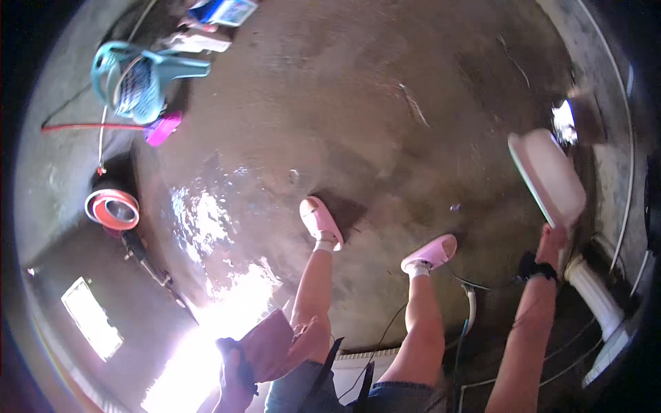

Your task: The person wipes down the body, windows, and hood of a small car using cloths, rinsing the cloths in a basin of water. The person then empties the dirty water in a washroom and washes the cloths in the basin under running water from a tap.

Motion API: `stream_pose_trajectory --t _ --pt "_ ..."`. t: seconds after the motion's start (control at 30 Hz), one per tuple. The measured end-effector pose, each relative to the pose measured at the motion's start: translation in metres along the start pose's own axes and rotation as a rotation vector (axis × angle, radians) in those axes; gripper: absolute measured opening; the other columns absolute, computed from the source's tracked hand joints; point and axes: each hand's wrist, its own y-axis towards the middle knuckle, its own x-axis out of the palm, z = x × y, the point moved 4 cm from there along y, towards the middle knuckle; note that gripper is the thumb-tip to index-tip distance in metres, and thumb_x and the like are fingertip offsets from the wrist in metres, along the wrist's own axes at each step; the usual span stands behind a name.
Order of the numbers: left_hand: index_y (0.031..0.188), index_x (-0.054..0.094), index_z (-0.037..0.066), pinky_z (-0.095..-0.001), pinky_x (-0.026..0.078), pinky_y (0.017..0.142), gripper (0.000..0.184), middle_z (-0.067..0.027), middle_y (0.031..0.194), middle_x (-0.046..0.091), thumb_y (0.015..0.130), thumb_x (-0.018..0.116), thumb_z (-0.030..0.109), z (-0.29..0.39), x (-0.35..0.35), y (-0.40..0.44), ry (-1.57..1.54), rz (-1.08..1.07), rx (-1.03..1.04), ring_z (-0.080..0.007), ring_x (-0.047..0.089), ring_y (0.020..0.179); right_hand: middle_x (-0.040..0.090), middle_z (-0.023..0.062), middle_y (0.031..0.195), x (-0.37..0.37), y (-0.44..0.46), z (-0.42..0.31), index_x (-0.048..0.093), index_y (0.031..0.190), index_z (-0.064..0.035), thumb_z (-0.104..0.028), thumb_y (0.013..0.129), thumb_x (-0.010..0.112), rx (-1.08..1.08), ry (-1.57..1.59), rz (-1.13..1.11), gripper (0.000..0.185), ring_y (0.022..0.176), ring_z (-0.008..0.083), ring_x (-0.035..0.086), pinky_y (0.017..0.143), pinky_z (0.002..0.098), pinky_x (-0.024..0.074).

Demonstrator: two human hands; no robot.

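Note:
My right hand (553, 237), with a dark band at the wrist, grips the lower end of a pale basin (551, 175). The basin is tilted on its side at the right, near the wall. My left hand (275, 344) is low in the view, in front of my left thigh and beside the bright glare. Its fingers are blurred, and I cannot make out whether they hold anything. Both feet, in pink slippers (320, 220), stand on the wet brown floor (358, 103).
A light-blue plastic chair (153, 76) lies at the upper left by a pink dustpan-like item (164, 128). Red-rimmed basins (112, 209) are at the left wall. A white pipe (595, 296) stands at the lower right, with hoses and cables (470, 310) near my right leg.

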Motion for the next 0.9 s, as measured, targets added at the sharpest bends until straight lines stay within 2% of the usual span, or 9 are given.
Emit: stream_pose_trajectory --t 0.07,0.13,0.3,0.4,0.47,0.53,0.6,0.67,0.9 --pt "0.109 0.053 0.003 -0.0313 0.038 0.083 0.039 -0.0085 0.106 0.053 0.094 0.047 0.039 0.028 -0.06 -0.021 -0.06 -0.049 -0.032 -0.0211 0.048 0.095 0.064 0.01 0.089 -0.048 0.025 -0.074 0.062 0.092 -0.0041 -0.021 0.085 0.056 -0.374 -1.415 -0.137 0.02 0.076 0.022 0.062 0.059 0.0367 0.0505" --pt "0.105 0.054 0.004 -0.0302 0.038 0.079 0.037 -0.0065 0.102 0.052 0.093 0.049 0.038 0.05 -0.116 -0.033 -0.114 -0.067 -0.059 -0.0189 0.048 0.091 0.067 0.0114 0.084 -0.089 0.113 0.064 0.065 0.091 -0.0079 -0.017 0.09 0.047 -0.263 -1.244 -0.044 0.021 0.074 0.0301 0.066 0.059 0.0461 0.0521" --pt "0.097 0.055 0.006 -0.0275 0.036 0.07 0.033 -0.0016 0.091 0.051 0.091 0.053 0.038 0.076 -0.239 -0.026 -0.302 -0.02 -0.092 -0.0135 0.046 0.081 0.058 0.0289 0.103 -0.106 0.087 -0.206 0.045 0.117 0.0051 -0.028 0.1 0.036 -0.538 -0.969 0.522 0.038 0.089 0.0422 0.061 0.076 0.0462 0.0528" --pt "0.092 0.056 0.007 -0.0258 0.035 0.064 0.03 0.0014 0.084 0.051 0.09 0.056 0.038 0.094 -0.309 -0.004 -0.471 0.036 -0.108 -0.0103 0.045 0.075 0.055 0.0218 0.125 -0.063 -0.009 -0.503 0.044 0.13 -0.0023 -0.025 0.098 0.042 -0.275 -0.714 0.123 0.04 0.111 0.037 0.055 0.09 0.0447 0.0462" --pt "0.089 0.057 0.008 -0.0247 0.035 0.061 0.029 0.0033 0.08 0.05 0.09 0.057 0.037 0.107 -0.347 0.004 -0.544 0.061 -0.112 -0.0082 0.044 0.071 0.06 0.0192 0.115 -0.026 -0.012 -0.531 0.056 0.114 -0.0069 -0.017 0.094 0.045 -1.044 -0.58 -0.046 0.025 0.092 0.0384 0.062 0.077 0.0449 0.05" --pt "0.086 0.058 0.009 -0.0236 0.034 0.057 0.028 0.0053 0.075 0.05 0.089 0.059 0.037 0.115 -0.375 0.01 -0.617 0.098 -0.111 -0.006 0.043 0.067 0.062 0.0169 0.08 0.021 -0.054 -0.639 0.059 0.103 -0.0097 -0.021 0.091 0.048 -1.127 -0.796 -0.546 0.02 0.072 0.0346 0.062 0.059 0.0443 0.0483" --pt "0.082 0.058 0.01 -0.0225 0.034 0.053 0.028 0.0073 0.071 0.05 0.088 0.061 0.037 0.114 -0.4 0.014 -0.699 0.148 -0.097 -0.0038 0.042 0.063 0.061 0.0194 0.076 0.071 -0.071 -0.69 0.059 0.089 -0.009 -0.024 0.09 0.05 -0.579 -0.794 -0.741 0.018 0.073 0.0337 0.062 0.063 0.0456 0.048" --pt "0.082 0.058 0.01 -0.0225 0.034 0.054 0.028 0.0071 0.071 0.049 0.088 0.06 0.037 0.103 -0.42 0.022 -0.796 0.2 -0.065 -0.0039 0.042 0.064 0.063 0.0191 0.079 0.11 -0.101 -0.744 0.053 0.091 -0.0077 -0.03 0.089 0.055 -1.165 -1.052 -0.635 0.022 0.078 0.0372 0.063 0.066 0.0483 0.0489" --pt "0.092 0.061 0.006 -0.0225 0.04 0.062 0.026 0.0054 0.08 0.055 0.091 0.059 0.032 0.109 -0.508 0.067 -1.005 0.373 -0.036 -0.0053 0.049 0.071 0.065 0.0183 0.088 0.175 -0.214 -0.924 0.054 0.1 -0.0074 -0.033 0.087 0.06 -1.206 -0.742 -0.77 0.03 0.082 0.0414 0.061 0.068 0.0506 0.0494"
